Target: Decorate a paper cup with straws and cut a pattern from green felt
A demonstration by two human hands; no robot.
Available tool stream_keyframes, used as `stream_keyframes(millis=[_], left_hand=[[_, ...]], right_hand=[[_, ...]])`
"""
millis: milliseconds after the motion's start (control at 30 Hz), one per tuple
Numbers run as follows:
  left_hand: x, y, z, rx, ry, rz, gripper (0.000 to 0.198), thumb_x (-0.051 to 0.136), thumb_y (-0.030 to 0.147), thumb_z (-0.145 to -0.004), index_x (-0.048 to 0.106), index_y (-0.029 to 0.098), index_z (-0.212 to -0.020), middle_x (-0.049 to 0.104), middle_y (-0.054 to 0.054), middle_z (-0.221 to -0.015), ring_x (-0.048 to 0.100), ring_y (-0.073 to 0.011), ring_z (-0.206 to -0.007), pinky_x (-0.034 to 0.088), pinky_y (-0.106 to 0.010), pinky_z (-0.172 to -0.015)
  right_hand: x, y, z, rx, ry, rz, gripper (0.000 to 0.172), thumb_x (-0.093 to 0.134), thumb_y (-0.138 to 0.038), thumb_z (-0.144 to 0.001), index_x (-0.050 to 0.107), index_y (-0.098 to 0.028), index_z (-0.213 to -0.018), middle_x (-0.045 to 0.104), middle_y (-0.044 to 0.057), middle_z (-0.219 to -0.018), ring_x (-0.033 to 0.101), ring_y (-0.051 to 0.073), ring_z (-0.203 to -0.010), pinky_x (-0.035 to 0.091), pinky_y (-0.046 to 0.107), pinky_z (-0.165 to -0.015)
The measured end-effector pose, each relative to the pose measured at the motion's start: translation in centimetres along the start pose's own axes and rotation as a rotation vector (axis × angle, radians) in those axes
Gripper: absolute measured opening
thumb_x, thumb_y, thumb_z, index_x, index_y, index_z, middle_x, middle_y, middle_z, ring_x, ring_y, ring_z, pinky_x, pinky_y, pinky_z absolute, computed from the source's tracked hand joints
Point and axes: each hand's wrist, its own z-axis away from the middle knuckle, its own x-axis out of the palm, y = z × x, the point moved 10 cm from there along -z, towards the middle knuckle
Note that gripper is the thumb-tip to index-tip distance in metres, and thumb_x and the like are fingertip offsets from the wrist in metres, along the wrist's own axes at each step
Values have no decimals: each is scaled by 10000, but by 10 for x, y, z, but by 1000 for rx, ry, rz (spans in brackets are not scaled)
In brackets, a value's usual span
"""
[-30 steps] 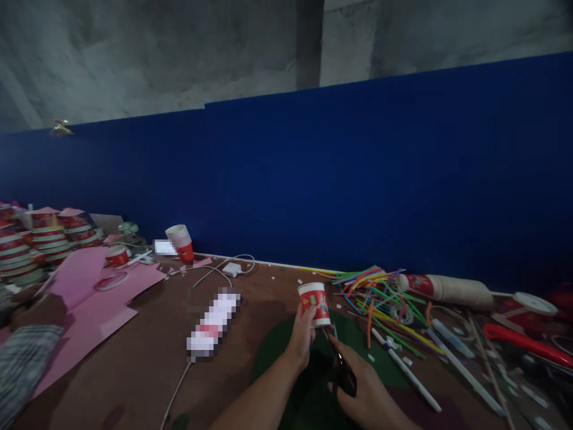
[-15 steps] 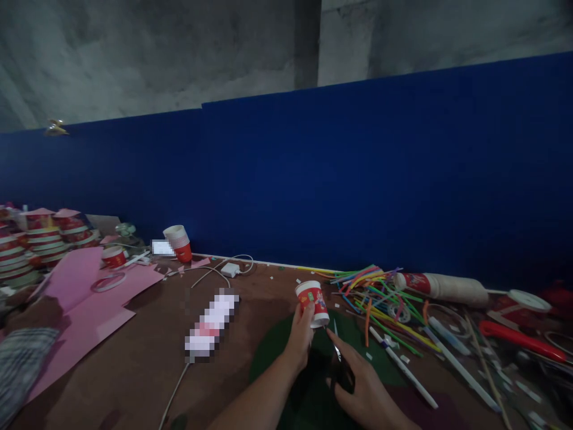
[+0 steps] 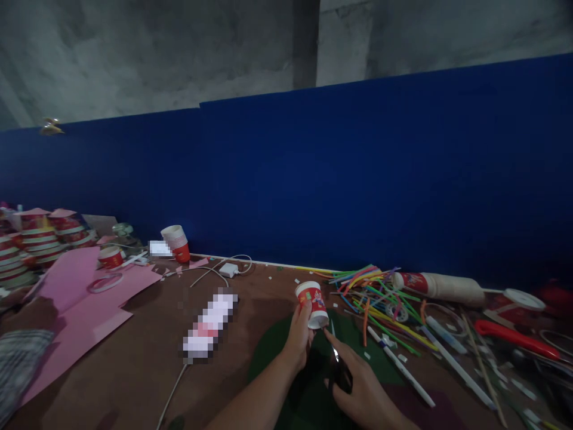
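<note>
My left hand (image 3: 299, 338) is closed round a small red and white paper cup (image 3: 313, 303), held tilted above the brown table with its base toward me. My right hand (image 3: 358, 388) grips black-handled scissors (image 3: 338, 365), whose blades point up at the cup's base from just below it. Both hands hover over a dark green sheet (image 3: 277, 358) lying on the table.
A heap of coloured straws (image 3: 376, 292) and a long sleeve of stacked cups (image 3: 436, 286) lie to the right, with red-handled scissors (image 3: 514, 335). Pink paper (image 3: 80, 298), cup stacks (image 3: 27, 248) and another person's sleeve (image 3: 18, 370) are at the left. A white cable (image 3: 210, 275) crosses the table.
The cup has tipped a little further over in my left hand, and the scissor blades have come up closer to its base. The view has drifted slightly.
</note>
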Motion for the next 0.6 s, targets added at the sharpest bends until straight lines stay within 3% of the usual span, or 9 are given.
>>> stream_keyframes(millis=[200,400,600], left_hand=[[1,4,0,26,1,-7,407,726,403,-663,596,122,-926,635,-34,-706,602,-138,-614,473,-244,-605],[-3,-4,-2,-45,22,-21,366,693,359,-669,576,120,-919,589,-11,-632,582,-140,-544,468,-258,-540],[-2,1,2,58,44,-44,393,693,388,-675,568,135,-949,595,-2,-652,580,-127,-567,457,-239,-559]], right_hand=[[0,-1,0,10,-6,-27,726,508,-115,-665,354,-185,-1371,509,107,-1294,464,234,-1197,371,384,-1008],[4,-1,0,2,-36,-28,726,503,-117,-661,353,-183,-1368,520,108,-1271,500,224,-1148,409,349,-965],[6,3,0,74,-25,79,771,498,-119,-624,342,-205,-1375,573,92,-1151,571,216,-994,460,320,-864]])
